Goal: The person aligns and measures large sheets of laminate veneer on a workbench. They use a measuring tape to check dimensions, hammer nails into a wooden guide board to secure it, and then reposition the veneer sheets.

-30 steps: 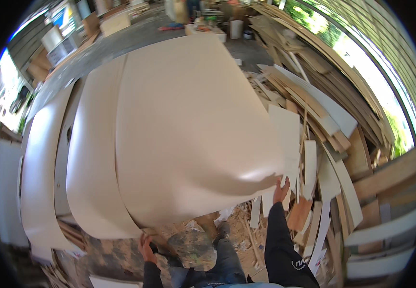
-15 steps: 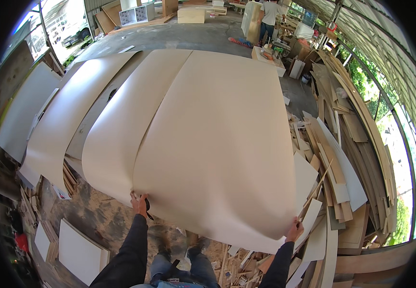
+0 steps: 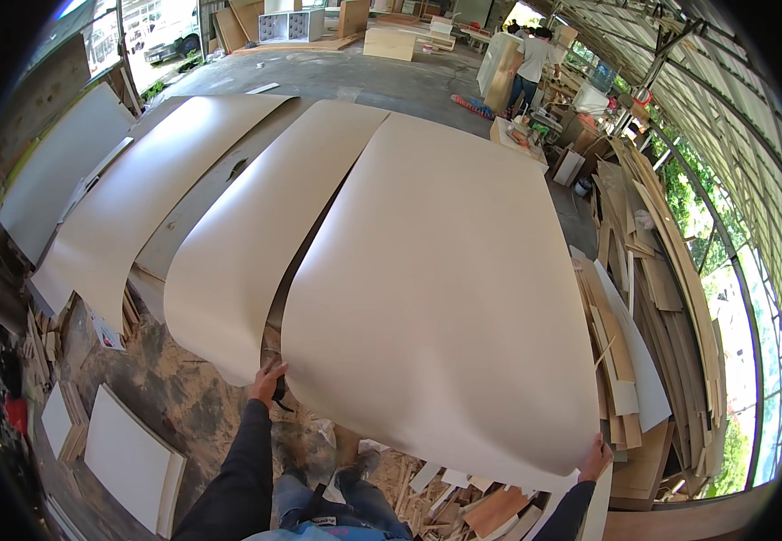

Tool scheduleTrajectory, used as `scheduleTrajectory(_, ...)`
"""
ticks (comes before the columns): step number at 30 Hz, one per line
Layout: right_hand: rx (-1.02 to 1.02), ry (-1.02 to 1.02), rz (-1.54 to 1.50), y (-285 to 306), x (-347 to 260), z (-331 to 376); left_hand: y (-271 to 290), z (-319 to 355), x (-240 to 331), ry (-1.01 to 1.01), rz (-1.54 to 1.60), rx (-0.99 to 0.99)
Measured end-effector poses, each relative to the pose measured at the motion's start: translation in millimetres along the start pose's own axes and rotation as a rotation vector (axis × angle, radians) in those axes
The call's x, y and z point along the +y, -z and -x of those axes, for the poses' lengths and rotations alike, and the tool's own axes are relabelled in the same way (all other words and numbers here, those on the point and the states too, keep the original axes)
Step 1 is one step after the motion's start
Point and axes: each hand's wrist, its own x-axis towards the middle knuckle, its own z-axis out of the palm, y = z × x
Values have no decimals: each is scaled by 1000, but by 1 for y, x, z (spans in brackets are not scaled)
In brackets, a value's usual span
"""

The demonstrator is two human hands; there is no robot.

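A wide, thin cream sheet (image 3: pixel 445 270) lies over a large flat stack or table, its near edge bending down toward me. My right hand (image 3: pixel 596 458) grips its near right corner. At its near left corner my left hand (image 3: pixel 269 382) is closed, fingertips at the sheet's edge; a dark band shows at that wrist. A narrower cream sheet (image 3: pixel 260 225) lies left of the wide one, and a dark wedge-shaped gap runs between them, broadest near my left hand. Farther left rests another curved cream strip (image 3: pixel 152 180). The undersides of the sheets are hidden.
Wood offcuts (image 3: pixel 499 509) litter the floor by my feet. Long boards (image 3: pixel 670 334) are piled along the right side. White-faced panels (image 3: pixel 129 460) stand at lower left. Beyond the sheets, a person (image 3: pixel 528 68) stands near a cluttered bench. A white cabinet (image 3: pixel 292 27) sits at the back.
The wide sheet has shifted right, away from the narrower one, and the gap between them has opened. My right hand has moved right with its corner. The whole view has also shifted.
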Motion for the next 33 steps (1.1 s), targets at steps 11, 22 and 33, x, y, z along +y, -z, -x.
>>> scheduleTrajectory(11, 10, -46, -90, 76, 39, 47, 33, 47, -33, -261, -521, 216)
scheduleTrajectory(22, 58, -203, -489, -34, 88, 139, 27, 171, 218, -731, -949, 436)
scheduleTrajectory(33, -182, -273, -377, -133, 121, 242, 77, 152, 342, -981, -1143, 632)
